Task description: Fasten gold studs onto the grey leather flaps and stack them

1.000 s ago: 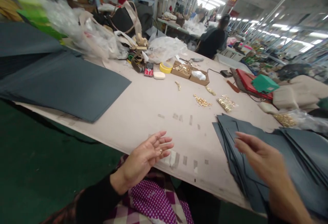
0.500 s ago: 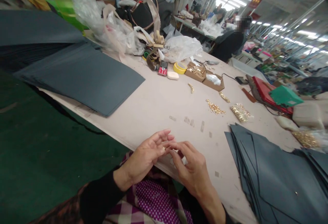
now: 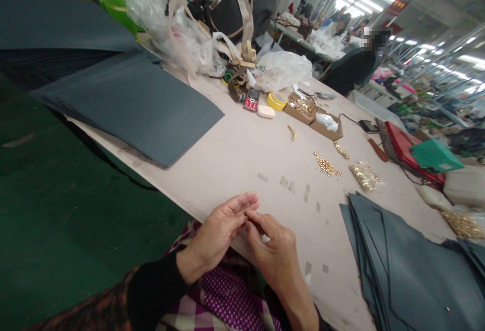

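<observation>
Above the table's near edge, my left hand and my right hand meet at the fingertips. Thumb and forefinger of my left hand are pinched together, with its other fingers stretched above them. My right hand's thumb and forefinger close in at the same spot. Between them is a tiny piece, mostly hidden now; a gold glint showed there earlier. Beyond the hands lie a loose pile of small gold metal pieces, a short row of gold pieces, another row and a clear bag of gold pieces.
Dark grey sheets are stacked at left and at right. Toward the back are a red phone, yellow tape, small cardboard boxes and plastic bags. A person sits farther off.
The view has shifted, so the table's contents sit slightly farther right. My fingertips have drawn closer together, and the gold glint between them is now covered.
</observation>
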### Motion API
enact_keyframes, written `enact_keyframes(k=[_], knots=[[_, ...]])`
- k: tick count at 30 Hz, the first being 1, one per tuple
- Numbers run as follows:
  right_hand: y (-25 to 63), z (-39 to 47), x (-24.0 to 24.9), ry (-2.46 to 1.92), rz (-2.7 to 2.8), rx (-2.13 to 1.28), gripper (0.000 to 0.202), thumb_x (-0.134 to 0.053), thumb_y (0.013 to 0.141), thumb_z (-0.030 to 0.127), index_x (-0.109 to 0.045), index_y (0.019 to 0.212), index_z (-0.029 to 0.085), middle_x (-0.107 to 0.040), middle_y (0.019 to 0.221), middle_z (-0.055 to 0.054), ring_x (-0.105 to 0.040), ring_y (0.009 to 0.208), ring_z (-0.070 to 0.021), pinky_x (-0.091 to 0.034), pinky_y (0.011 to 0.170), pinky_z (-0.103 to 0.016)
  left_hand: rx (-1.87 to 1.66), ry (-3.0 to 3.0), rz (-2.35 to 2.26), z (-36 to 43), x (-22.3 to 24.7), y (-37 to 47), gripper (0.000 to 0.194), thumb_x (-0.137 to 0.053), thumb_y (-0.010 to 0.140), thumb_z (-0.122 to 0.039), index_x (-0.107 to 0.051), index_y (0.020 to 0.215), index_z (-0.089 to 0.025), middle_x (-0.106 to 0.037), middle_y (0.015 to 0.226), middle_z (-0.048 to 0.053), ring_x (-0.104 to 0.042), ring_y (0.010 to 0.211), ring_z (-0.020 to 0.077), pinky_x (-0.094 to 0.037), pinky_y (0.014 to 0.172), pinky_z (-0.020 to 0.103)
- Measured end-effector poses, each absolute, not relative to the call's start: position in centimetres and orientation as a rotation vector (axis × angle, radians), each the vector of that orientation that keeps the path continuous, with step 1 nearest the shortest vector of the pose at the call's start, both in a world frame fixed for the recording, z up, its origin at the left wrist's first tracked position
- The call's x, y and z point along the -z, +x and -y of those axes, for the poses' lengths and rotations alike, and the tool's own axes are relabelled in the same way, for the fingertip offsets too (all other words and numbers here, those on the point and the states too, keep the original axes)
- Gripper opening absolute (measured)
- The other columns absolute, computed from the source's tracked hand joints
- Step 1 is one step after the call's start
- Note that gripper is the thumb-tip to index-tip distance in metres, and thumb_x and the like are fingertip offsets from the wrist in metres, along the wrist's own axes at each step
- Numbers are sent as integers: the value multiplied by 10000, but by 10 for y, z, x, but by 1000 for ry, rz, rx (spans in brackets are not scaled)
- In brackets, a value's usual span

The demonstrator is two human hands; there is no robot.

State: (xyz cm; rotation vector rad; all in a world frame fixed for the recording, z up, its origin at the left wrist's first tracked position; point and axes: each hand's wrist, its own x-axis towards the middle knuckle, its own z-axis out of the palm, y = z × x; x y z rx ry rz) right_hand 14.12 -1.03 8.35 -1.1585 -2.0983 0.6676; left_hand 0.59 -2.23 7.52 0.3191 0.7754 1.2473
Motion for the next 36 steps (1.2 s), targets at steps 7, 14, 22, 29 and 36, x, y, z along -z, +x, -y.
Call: enact_keyframes(k=[7,14,22,29,36], knots=[[139,10,-81,-1194,2051,-698,238,-532,892,121,-696,1055,173,-731,877,-39,-681,727,-130,-532,687,-228,-1265,350,-830,21,-73,7,298,-716,791,-243,-720,1089,-235,-689,1224,44,-572,1212,213,-437,1024,296],[125,7,-77,-1206,2118,-431,228,-506,865,95,-669,1010,161,-719,869,-51,-677,763,-160,-532,717,-264,-1290,380,-930,19,-70,9,279,-668,822,-258,-719,1093,-224,-707,1187,47,-609,1146,198,-430,1038,301],[108,2,-77,-1186,2143,-338,183,-479,866,98,-623,960,159,-649,795,-40,-619,719,-167,-501,666,-282,-1359,351,-935,18,-75,1,299,-656,812,-257,-718,1101,-219,-699,1196,54,-595,1163,208,-402,1068,323],[84,-9,-81,-1173,2154,-430,147,-467,904,154,-609,911,194,-612,778,-31,-582,687,-165,-477,626,-282,-1473,201,-821,13,-76,-18,324,-709,765,-206,-705,1090,-196,-724,1096,54,-646,1005,174,-465,949,289],[32,-65,-97,-898,2209,-627,165,-491,916,161,-643,970,192,-702,889,-56,-656,797,-178,-510,720,-293,-1688,95,-911,27,-84,-70,265,-727,724,-143,-708,988,-157,-711,1030,66,-662,925,161,-501,853,263]])
